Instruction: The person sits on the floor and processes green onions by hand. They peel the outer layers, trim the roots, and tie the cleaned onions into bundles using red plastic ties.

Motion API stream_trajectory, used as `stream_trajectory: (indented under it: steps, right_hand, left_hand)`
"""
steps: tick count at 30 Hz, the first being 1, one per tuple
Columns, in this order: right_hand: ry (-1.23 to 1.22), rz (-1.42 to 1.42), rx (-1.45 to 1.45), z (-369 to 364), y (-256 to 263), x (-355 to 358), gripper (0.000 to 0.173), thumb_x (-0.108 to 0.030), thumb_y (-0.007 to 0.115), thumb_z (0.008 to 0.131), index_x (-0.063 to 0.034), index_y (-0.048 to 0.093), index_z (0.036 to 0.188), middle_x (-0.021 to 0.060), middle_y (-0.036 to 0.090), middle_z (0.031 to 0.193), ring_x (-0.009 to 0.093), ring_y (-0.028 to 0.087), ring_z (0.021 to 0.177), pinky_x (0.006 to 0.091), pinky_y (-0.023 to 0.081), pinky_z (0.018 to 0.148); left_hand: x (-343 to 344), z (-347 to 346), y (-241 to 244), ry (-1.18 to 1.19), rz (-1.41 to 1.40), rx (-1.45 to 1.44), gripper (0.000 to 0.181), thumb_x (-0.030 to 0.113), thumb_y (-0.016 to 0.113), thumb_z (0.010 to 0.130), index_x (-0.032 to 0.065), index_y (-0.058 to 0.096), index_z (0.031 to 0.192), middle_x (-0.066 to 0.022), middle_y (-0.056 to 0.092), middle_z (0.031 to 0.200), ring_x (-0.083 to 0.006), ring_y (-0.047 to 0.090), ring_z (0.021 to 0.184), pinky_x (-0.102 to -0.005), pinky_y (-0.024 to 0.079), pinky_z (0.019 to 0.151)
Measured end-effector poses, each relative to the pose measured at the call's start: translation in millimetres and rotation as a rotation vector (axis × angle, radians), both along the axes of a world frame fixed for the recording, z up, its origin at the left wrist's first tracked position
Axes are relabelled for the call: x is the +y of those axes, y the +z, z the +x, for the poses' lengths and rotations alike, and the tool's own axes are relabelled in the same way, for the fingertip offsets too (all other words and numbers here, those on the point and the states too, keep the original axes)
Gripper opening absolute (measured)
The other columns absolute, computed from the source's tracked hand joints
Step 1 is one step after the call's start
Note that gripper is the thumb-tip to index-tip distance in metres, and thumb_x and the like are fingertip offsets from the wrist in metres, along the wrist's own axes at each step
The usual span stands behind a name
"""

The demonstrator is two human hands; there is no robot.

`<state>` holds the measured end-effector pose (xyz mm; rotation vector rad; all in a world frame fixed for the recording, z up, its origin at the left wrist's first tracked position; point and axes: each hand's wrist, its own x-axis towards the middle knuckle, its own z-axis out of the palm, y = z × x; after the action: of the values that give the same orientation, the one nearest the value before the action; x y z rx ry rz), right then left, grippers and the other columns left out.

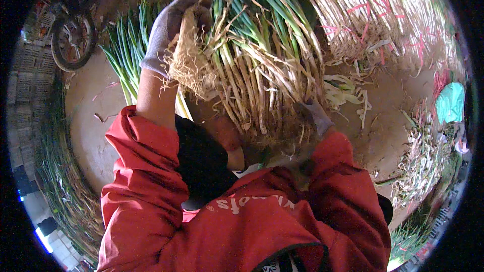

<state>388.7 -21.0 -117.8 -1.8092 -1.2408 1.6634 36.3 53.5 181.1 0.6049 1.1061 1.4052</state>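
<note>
My left hand [176,26], in a pale knit glove, is closed around several green onions [191,51]. Their shaggy, dry roots hang down towards me below the fist. Directly before me lies a heap of long green onions [261,75], green leaves at the far side and soil-stained stalks and roots on the near side. At the heap's near right corner my gloved right hand [317,117] touches the lower stalk ends. Its fingertips are in shadow among the stalks, so their grip is hidden.
Pale onion bundles with red ties [355,19] lie at the upper right. Green onions [130,49] lie left of my forearm. Peeled husks [419,170] and a turquoise plastic bag [450,102] are on the right. A wheeled vehicle [73,41] stands at the upper left.
</note>
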Motion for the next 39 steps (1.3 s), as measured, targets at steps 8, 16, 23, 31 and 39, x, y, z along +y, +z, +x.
stream_trajectory:
  steps: [8, 16, 23, 31, 39]
  right_hand:
    - [0.885, 0.634, -0.78, -26, 66, 12, 0.028, -0.013, 0.056, 0.075, -0.0028, 0.05, 0.1, 0.0042, 0.055, 0.083, 0.015, 0.053, 0.072, 0.0285, 0.045, 0.061]
    - [-0.068, -0.415, 0.596, -101, 95, -10, 0.026, -0.015, 0.056, 0.076, -0.003, 0.051, 0.098, 0.0038, 0.055, 0.082, 0.016, 0.053, 0.069, 0.0284, 0.045, 0.06]
    - [-0.141, -0.274, 0.578, -150, 33, -56, 0.022, -0.02, 0.054, 0.079, -0.0063, 0.052, 0.096, 0.0033, 0.055, 0.078, 0.017, 0.053, 0.065, 0.0277, 0.044, 0.055]
    - [-0.203, -0.467, 0.705, -148, 54, -51, 0.031, -0.033, 0.053, 0.077, -0.0069, 0.056, 0.093, 0.0023, 0.056, 0.075, 0.016, 0.052, 0.061, 0.0272, 0.043, 0.051]
    - [-0.131, -0.257, 0.664, -104, 179, 11, 0.03, -0.019, 0.056, 0.074, -0.0042, 0.053, 0.1, 0.003, 0.056, 0.077, 0.013, 0.05, 0.054, 0.0238, 0.043, 0.049]
  left_hand:
    - [14, -34, -37, -0.095, 0.004, -0.521, 0.014, 0.011, 0.051, 0.078, -0.0013, 0.046, 0.081, -0.0081, 0.048, 0.062, -0.0157, 0.049, 0.049, -0.0248, 0.043, 0.045]
    - [-13, -17, -11, -0.014, 0.094, -0.112, 0.016, 0.018, 0.051, 0.078, 0.0014, 0.049, 0.08, -0.009, 0.054, 0.059, -0.0174, 0.051, 0.05, -0.0251, 0.042, 0.045]
    - [-9, -21, -16, -0.006, 0.134, -0.133, 0.015, 0.016, 0.052, 0.077, 0.0012, 0.049, 0.08, -0.008, 0.053, 0.066, -0.0161, 0.053, 0.054, -0.0242, 0.043, 0.048]
    - [8, -44, -36, -0.224, 0.141, -0.541, 0.014, 0.013, 0.051, 0.077, -0.0009, 0.05, 0.08, -0.008, 0.054, 0.067, -0.0164, 0.053, 0.056, -0.0241, 0.044, 0.05]
    - [-2, -73, -48, -0.449, 0.506, -0.513, 0.033, 0.007, 0.051, 0.08, -0.0028, 0.043, 0.111, -0.0082, 0.052, 0.095, -0.013, 0.052, 0.082, -0.0226, 0.044, 0.07]
